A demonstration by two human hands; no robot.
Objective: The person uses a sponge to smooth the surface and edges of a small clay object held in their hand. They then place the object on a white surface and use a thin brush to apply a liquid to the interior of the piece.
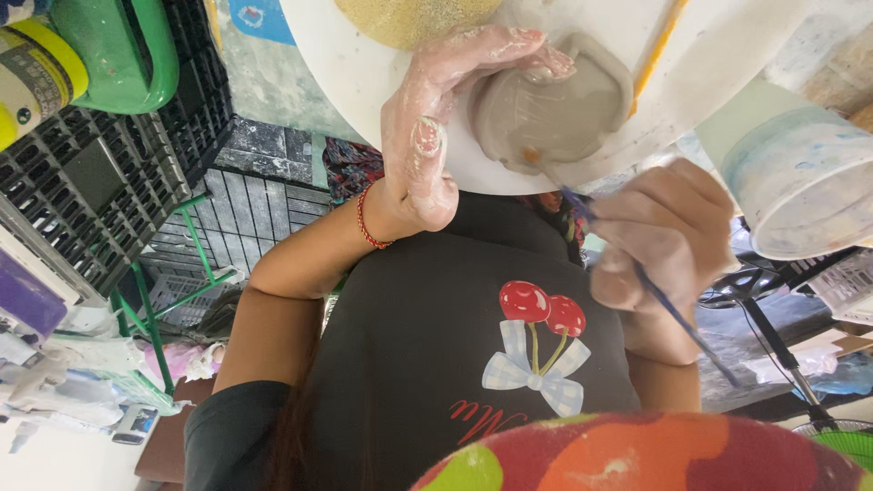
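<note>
A flat, rounded grey clay piece (pixel 568 114) lies on a white round board (pixel 364 73) held above my lap. My left hand (pixel 427 127), smeared with wet clay and wearing a red string bracelet, curls over the piece's left edge with its fingers on the rim. My right hand (pixel 659 236) grips a thin blue-handled brush (pixel 673 314). The brush tip rests on the near side of the clay. My dark shirt with a cherry print fills the lower middle.
A yellow sponge (pixel 409 18) and a thin yellow stick (pixel 659 45) lie on the board. A pale plastic cup (pixel 800 173) stands at the right. Black crates (pixel 109 191), a green container (pixel 118 50) and a yellow-lidded jar (pixel 36 73) are at the left. A fan stand (pixel 773 336) is lower right.
</note>
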